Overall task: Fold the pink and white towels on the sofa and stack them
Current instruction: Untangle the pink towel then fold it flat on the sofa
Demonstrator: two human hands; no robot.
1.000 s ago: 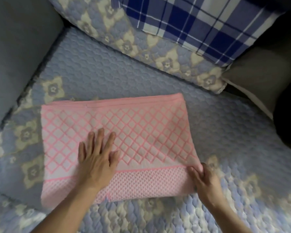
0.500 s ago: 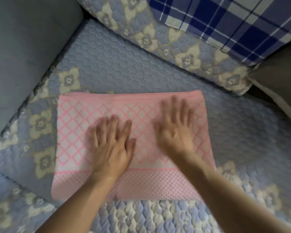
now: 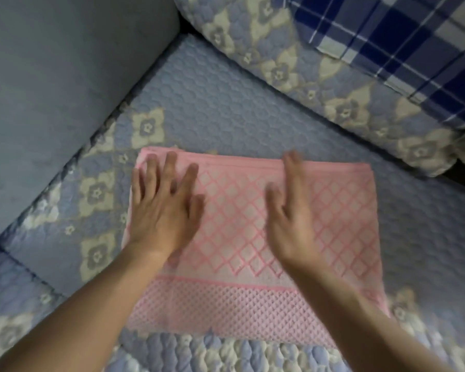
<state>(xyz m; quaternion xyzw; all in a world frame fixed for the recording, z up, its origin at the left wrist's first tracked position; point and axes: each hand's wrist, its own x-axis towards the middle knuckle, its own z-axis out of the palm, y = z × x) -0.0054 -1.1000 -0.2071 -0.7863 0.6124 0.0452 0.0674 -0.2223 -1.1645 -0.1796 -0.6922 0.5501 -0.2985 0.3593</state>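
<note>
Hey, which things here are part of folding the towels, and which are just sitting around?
Part of the job:
pink towel, left hand and right hand flat on it.

Just there:
quilted sofa cover, plaid pillow, floral cushion.

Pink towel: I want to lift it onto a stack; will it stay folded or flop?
The pink towel is probably floppy: soft woven cloth lying flat on the sofa cover. Its layered far edge could slide open, so support it underneath.

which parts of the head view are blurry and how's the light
Head view: both hands are motion-smeared, the right hand worse than the left hand; the plaid cushion is soft too; the pink towel weave reads fairly sharp; light is dim and even, no glare, only faint shadows under the hands.
</note>
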